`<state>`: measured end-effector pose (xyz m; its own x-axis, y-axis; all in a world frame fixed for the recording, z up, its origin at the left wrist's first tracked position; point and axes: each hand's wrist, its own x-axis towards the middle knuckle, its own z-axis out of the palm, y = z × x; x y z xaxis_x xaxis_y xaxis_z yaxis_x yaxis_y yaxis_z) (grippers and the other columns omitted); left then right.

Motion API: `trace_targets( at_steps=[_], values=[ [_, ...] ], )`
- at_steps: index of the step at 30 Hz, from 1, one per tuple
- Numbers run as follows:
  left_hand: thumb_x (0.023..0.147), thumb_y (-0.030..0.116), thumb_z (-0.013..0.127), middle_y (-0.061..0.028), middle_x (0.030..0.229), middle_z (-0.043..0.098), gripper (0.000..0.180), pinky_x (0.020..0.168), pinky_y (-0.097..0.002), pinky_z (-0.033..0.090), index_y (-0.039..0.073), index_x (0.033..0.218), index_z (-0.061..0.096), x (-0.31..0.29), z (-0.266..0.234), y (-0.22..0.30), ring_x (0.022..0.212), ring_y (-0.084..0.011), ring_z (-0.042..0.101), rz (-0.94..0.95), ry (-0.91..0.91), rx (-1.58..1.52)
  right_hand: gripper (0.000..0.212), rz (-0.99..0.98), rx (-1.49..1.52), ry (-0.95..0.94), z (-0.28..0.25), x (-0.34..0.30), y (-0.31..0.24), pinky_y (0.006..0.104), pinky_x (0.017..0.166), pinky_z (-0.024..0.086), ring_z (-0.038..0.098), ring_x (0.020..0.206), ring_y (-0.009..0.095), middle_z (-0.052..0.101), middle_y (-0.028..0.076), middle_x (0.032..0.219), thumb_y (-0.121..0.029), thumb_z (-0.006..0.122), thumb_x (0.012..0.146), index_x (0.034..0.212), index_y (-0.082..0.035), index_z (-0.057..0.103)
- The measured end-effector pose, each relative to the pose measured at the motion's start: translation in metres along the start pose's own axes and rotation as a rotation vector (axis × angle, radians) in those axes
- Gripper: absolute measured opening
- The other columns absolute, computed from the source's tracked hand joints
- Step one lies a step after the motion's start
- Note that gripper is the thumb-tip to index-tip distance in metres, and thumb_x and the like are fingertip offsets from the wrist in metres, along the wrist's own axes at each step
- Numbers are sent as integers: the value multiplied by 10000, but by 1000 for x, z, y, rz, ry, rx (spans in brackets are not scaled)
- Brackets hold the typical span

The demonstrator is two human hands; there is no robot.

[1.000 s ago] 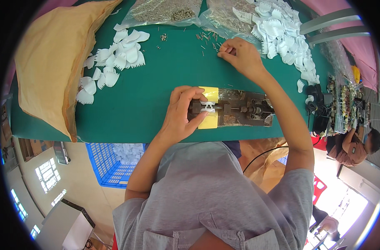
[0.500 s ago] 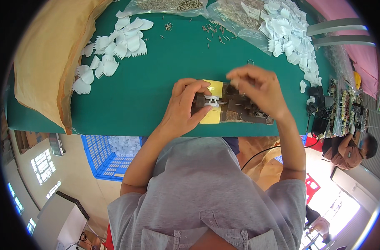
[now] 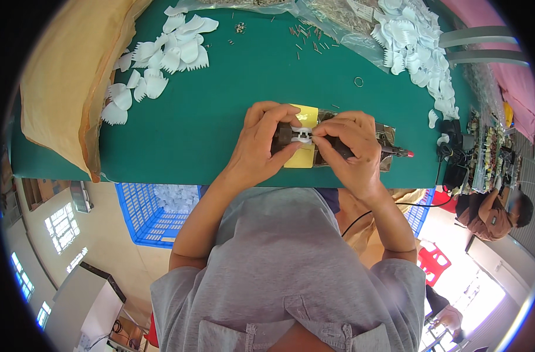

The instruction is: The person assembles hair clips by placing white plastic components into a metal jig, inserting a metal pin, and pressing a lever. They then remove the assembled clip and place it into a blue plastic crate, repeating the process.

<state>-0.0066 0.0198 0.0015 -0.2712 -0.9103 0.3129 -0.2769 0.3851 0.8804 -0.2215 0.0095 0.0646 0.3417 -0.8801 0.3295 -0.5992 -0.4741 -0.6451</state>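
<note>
A dark metal fixture (image 3: 386, 136) lies near the front edge of the green table, with yellow pads (image 3: 305, 115) at its left part. Between the pads sits a small white plastic piece (image 3: 303, 131). My left hand (image 3: 252, 144) grips this piece, thumb on the near side and fingers on the far side. My right hand (image 3: 355, 146) is pinched at the piece's right end; what its fingertips hold is too small to name. A red-tipped lever (image 3: 409, 154) sticks out at the fixture's right, partly hidden by the right hand.
White toothed plastic pieces (image 3: 173, 50) lie at the far left, and a larger pile (image 3: 405, 44) at the far right. Thin metal pins (image 3: 311, 38) and a metal ring (image 3: 359, 82) lie beyond the fixture. A brown paper sack (image 3: 62, 88) stands left; a blue crate (image 3: 141, 226) is below the table.
My right hand has come down and left from above the fixture, and its fingertips now meet the white piece. The red-tipped lever now shows. My left hand keeps its grip.
</note>
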Motion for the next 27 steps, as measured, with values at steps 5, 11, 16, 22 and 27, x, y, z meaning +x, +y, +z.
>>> trace_targets(
  at_steps=[5,11,16,22,27],
  values=[
    [811,-34,815,-87,1173,684,658,950,-376,529,61,1389,516,3,-1,0,1169,-278,577,32,-1,21,203,17,5,-8,-1,-6,0,400,875,484,655,976,242,759,30,968,-55,835,786,974,-78,763],
    [839,35,796,-56,1155,710,592,999,-413,483,87,1372,543,1,-1,2,1213,-293,521,-43,8,-56,331,58,-153,37,-35,26,12,337,868,533,685,1011,241,747,88,1087,-35,816,841,1164,-54,747],
    [842,-1,799,-103,1158,666,580,948,-377,536,54,1350,525,1,-4,1,1160,-265,594,-17,-11,-6,161,106,-60,-115,-20,84,50,391,850,553,690,999,288,762,80,1021,-93,747,883,1041,-76,767],
    [840,48,790,-90,1175,699,560,1012,-422,479,58,1343,543,2,-3,1,1203,-309,545,-20,-21,-3,141,25,-43,-278,51,150,52,419,825,573,717,944,288,761,75,975,-151,709,886,1000,-95,770],
    [846,63,793,-78,1177,698,559,1030,-431,462,55,1347,546,-1,-4,1,1205,-315,531,-4,-11,10,154,-124,-47,-261,111,179,35,406,799,573,712,919,268,732,72,945,-146,727,885,1021,-89,774]
  ],
)
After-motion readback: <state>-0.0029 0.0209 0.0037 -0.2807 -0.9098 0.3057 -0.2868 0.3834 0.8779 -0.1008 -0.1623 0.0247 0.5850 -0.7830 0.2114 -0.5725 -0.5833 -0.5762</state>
